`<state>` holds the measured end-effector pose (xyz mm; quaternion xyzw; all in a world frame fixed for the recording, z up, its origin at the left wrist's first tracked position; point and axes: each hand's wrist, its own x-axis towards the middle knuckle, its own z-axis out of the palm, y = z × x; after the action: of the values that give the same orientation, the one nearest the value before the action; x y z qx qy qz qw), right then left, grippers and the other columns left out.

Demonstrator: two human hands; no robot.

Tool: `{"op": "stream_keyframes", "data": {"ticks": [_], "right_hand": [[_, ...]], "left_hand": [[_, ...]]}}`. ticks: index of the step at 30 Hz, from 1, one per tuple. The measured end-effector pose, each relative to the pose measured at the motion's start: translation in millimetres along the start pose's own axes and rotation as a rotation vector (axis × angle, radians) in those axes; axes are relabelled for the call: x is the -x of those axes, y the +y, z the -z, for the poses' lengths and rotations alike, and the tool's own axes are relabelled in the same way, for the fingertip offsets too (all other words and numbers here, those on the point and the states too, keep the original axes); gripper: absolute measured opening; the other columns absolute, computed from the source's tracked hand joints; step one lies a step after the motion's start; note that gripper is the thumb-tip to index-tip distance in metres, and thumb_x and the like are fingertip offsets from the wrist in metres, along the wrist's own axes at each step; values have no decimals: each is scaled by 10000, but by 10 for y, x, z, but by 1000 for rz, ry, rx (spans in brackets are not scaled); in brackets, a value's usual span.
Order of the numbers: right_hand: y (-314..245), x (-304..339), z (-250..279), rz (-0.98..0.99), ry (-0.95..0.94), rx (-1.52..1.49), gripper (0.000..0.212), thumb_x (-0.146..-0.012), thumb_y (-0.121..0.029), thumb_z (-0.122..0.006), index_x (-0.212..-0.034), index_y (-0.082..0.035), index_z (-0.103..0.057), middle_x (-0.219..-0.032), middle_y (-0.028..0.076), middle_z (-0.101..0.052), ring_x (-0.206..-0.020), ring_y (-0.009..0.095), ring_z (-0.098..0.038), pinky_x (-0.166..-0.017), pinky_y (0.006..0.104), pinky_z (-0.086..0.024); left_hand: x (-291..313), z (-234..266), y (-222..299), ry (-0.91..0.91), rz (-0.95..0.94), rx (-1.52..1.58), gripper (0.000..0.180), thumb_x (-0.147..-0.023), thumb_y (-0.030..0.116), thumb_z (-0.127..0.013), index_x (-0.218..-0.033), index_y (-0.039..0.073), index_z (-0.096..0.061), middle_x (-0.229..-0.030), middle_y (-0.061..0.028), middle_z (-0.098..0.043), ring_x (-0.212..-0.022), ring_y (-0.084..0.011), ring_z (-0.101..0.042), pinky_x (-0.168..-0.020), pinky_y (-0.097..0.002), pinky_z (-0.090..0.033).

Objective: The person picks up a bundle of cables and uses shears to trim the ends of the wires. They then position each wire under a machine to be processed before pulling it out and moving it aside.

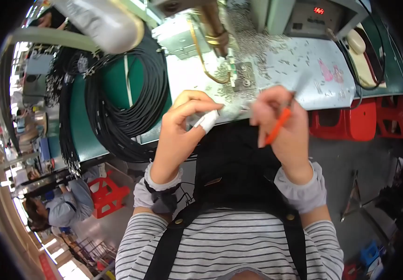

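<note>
My left hand (181,128) is over the front edge of the metal worktop, thumb and forefinger bent together in a pinch. White tape (207,121) wraps the thumb. Whatever sits at those fingertips is too small to make out. To its right, my right hand (283,128) is closed around a thin orange-handled tool (279,126), whose dark end points up and away. Motion blurs that hand and the tool's tip, so its exact kind does not show. Beyond both hands stands a bench machine (214,30) with a brass-coloured fitting above a small metal plate (244,77).
Small metal pieces (252,46) lie scattered over the pale worktop (304,95). Coiled black cables (152,84) cover the green table at left. A control box (315,21) with a red display stands at back right. Red stools (362,122) are below; another person (68,205) sits far left.
</note>
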<state>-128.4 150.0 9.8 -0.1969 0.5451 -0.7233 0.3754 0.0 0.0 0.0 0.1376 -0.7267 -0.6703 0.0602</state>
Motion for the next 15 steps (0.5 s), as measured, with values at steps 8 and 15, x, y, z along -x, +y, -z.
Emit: {"op": "stream_keyframes", "data": {"ticks": [8, 15], "right_hand": [[49, 301, 35, 265, 192, 48, 119, -841, -79, -508, -746, -15, -478, -569, 33, -472, -375, 50, -402, -351, 164, -313], [253, 350, -64, 78, 67, 185, 170, -863, -111, -472, -717, -27, -445, -544, 30, -453, -349, 69, -383, -324, 175, -307]], "left_hand": [[60, 245, -161, 950, -117, -1417, 587, -535, -5, -672, -1091, 17, -485, -899, -91, -530, -894, -247, -498, -771, -310, -384], [-64, 364, -269, 894, -170, -1532, 532, -479, 13, -703, -967, 51, -493, -850, -56, -541, -802, -224, -522, -730, -294, -399]]}}
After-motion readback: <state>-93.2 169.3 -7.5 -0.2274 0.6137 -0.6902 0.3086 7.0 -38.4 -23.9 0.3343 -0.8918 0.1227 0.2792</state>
